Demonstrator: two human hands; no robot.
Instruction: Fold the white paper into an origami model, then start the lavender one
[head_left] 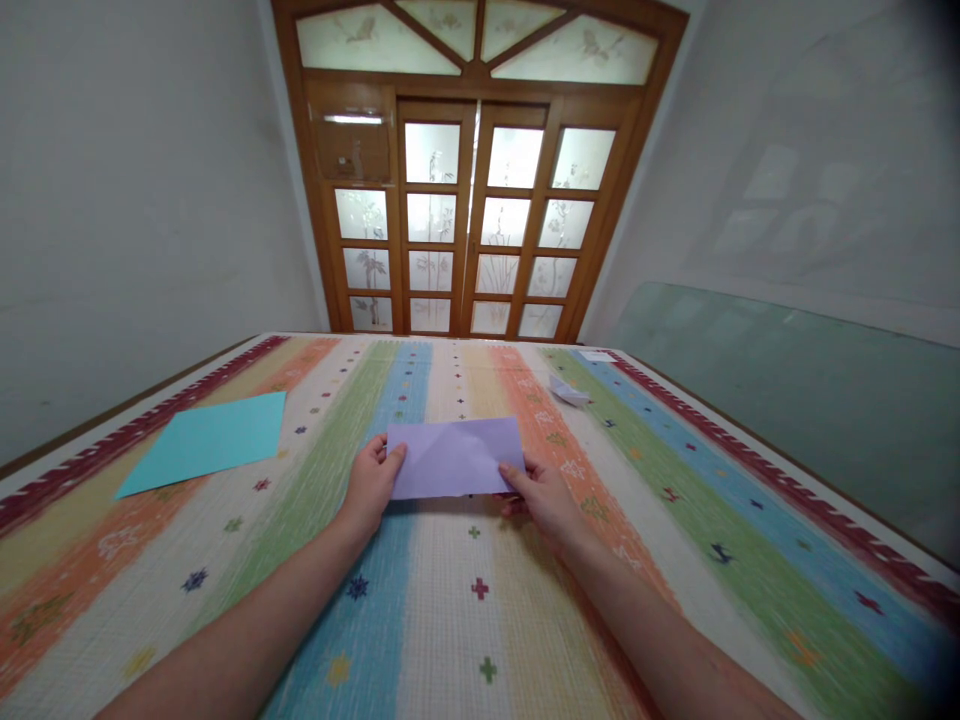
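Observation:
A light purple sheet of paper [454,458], a wide rectangle, is held up over the middle of the striped tablecloth. My left hand [373,480] pinches its left edge, thumb on the near face and fingers behind. At the lower right corner my right hand [541,495] grips it the same way, with its thumb on the front. Slight creases or shading run across the paper's upper part. Whether it is folded double I cannot tell. Its far face is hidden from me.
A turquoise paper sheet [214,440] lies flat on the left of the tablecloth [442,610]. A small folded white-lilac paper piece [568,391] rests at the far right, near a white slip [598,356]. Beyond the table stand wooden glazed doors [472,215].

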